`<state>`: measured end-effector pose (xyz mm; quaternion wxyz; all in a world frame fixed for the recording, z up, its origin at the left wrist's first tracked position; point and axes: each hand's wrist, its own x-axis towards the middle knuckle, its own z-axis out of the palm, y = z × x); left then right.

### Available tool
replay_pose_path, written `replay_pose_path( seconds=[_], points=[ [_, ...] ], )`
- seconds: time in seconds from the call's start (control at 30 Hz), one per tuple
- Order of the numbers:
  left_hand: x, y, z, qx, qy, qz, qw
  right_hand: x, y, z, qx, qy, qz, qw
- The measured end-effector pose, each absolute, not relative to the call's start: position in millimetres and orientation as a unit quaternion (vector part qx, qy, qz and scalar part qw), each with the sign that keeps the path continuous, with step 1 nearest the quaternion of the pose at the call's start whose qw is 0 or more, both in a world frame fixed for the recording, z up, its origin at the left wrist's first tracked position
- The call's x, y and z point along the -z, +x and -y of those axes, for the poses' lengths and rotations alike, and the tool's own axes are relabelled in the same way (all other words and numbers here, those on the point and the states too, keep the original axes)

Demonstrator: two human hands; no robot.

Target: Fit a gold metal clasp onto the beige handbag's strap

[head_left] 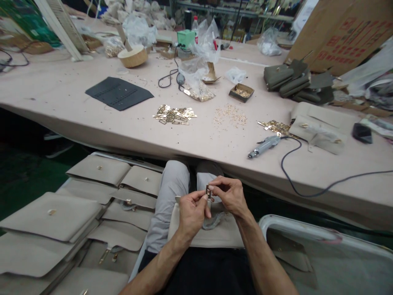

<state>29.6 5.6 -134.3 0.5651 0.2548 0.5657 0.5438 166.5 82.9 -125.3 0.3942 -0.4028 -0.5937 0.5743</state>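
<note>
My left hand (190, 212) and my right hand (231, 196) meet above my lap, both closed. Between their fingertips they pinch a small rectangular metal bag clasp (208, 191), held upright. Fingers cover part of the clasp. Under my hands a beige bag (219, 237) lies across my thighs, with a strip of clear plastic wrap (214, 221) on it.
On the table (129, 127) lie metal plates (173, 114), tiny screws (230, 115), a box of small parts (241, 92) and a corded electric screwdriver (264, 146). Stacked beige bags (52, 217) are at my left. Dark green bags (294, 80) lie at the far right.
</note>
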Motion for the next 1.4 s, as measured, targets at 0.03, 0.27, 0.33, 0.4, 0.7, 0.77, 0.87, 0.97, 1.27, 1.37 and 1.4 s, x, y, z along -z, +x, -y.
replay_pose_path(
  seconds=[0.03, 0.27, 0.33, 0.4, 0.7, 0.77, 0.87, 0.97, 1.27, 1.37, 1.4],
  points=[
    [134, 28, -6, -0.54, 0.256, -0.563, 0.571, 124, 170, -86, -0.584, -0.392, 0.604, 0.375],
    [132, 19, -7, -0.529, 0.259, -0.519, 0.619, 108, 188, -115, -0.665, -0.262, 0.668, 0.207],
    [134, 19, -6, -0.532, 0.249, -0.518, 0.622, 108, 187, -118, -0.67, -0.249, 0.67, 0.198],
    [136, 19, -5, -0.534, 0.245, -0.522, 0.618, 111, 184, -118, -0.674, -0.246, 0.667, 0.2],
    [140, 26, -8, -0.546, 0.212, -0.571, 0.575, 86, 182, -99, -0.46, -0.315, 0.814, 0.161],
    [141, 28, -9, -0.546, 0.21, -0.574, 0.574, 85, 179, -91, -0.414, -0.333, 0.83, 0.167],
    [142, 30, -9, -0.545, 0.203, -0.579, 0.571, 92, 175, -80, -0.388, -0.358, 0.83, 0.179],
    [141, 30, -8, -0.541, 0.206, -0.583, 0.57, 99, 174, -76, -0.4, -0.368, 0.819, 0.184],
    [138, 31, -7, -0.538, 0.22, -0.581, 0.57, 95, 174, -76, -0.404, -0.368, 0.819, 0.175],
    [137, 32, -6, -0.538, 0.222, -0.58, 0.569, 95, 173, -75, -0.403, -0.37, 0.821, 0.165],
    [137, 32, -6, -0.538, 0.224, -0.58, 0.569, 96, 173, -75, -0.404, -0.371, 0.82, 0.162]
  ],
)
